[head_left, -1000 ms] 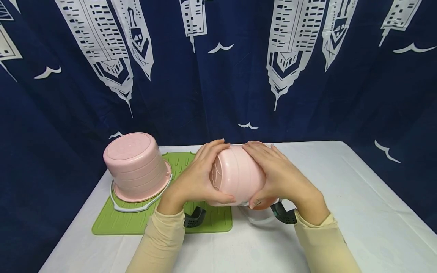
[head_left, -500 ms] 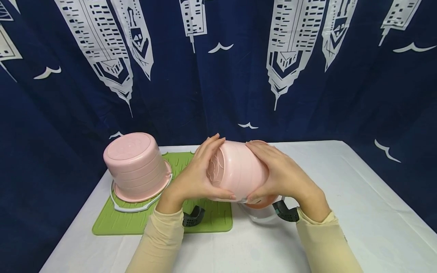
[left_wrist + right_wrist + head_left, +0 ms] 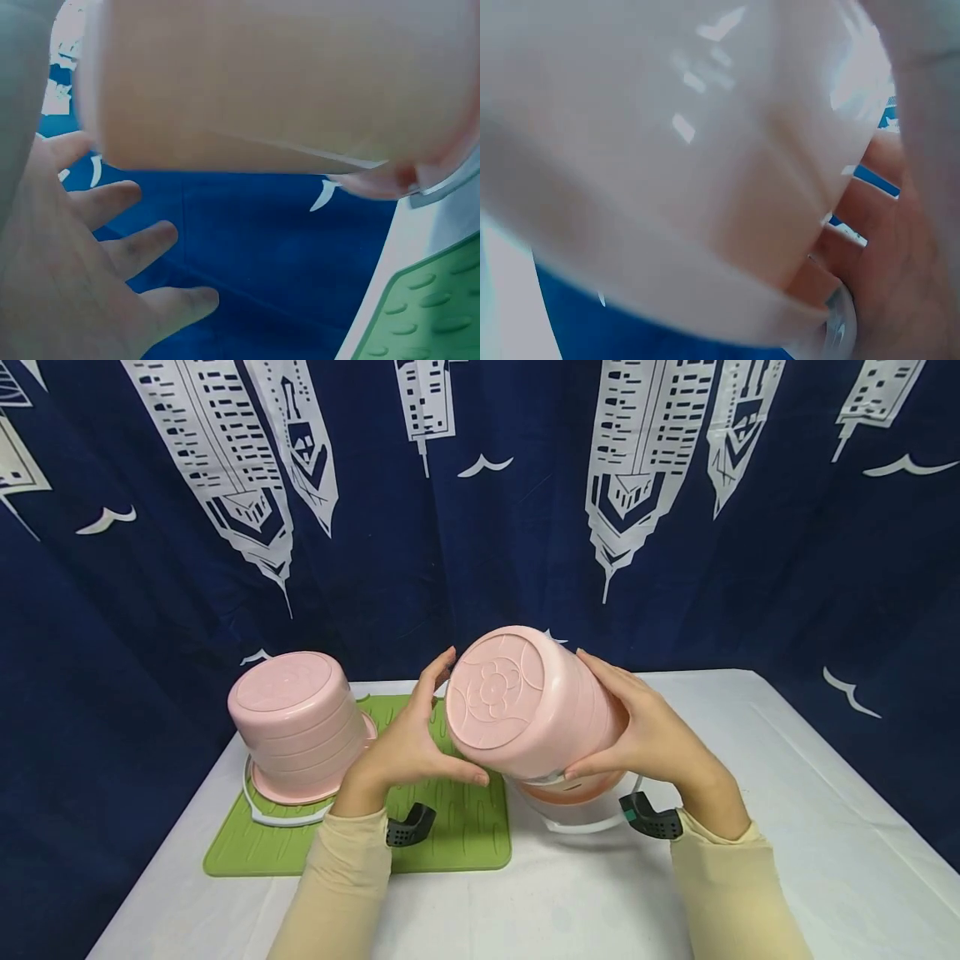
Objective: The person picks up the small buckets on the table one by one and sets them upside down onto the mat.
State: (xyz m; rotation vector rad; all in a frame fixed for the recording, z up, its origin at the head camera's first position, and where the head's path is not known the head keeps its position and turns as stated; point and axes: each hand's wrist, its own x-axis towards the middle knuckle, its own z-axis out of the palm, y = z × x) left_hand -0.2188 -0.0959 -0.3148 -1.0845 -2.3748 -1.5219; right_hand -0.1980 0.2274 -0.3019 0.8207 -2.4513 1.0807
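A pink bucket [image 3: 498, 689] is held tilted above the white table, its flower-embossed base turned toward me and to the left. My right hand [image 3: 648, 727] grips its side, thumb below and fingers over the top. In the right wrist view the fingers [image 3: 870, 195] lie along the glossy wall. Beside the base, my left hand [image 3: 408, 739] has its thumb and fingers spread; the left wrist view shows these fingers [image 3: 154, 247] extended, with a gap from most of the bucket's wall. The held bucket's white handle [image 3: 588, 827] hangs low at the right. The bucket's inside is hidden.
A second pink bucket [image 3: 300, 727] stands upside down on a green ridged mat [image 3: 270, 856] at the left, its white handle [image 3: 288, 818] lying around the rim. White cloth covers the table [image 3: 780, 793]. Behind hangs a dark blue curtain [image 3: 480, 568] with white prints.
The bucket has risen and turned so its base faces me more. My left hand has come off it toward the left, while my right hand has moved slightly right, still gripping it.
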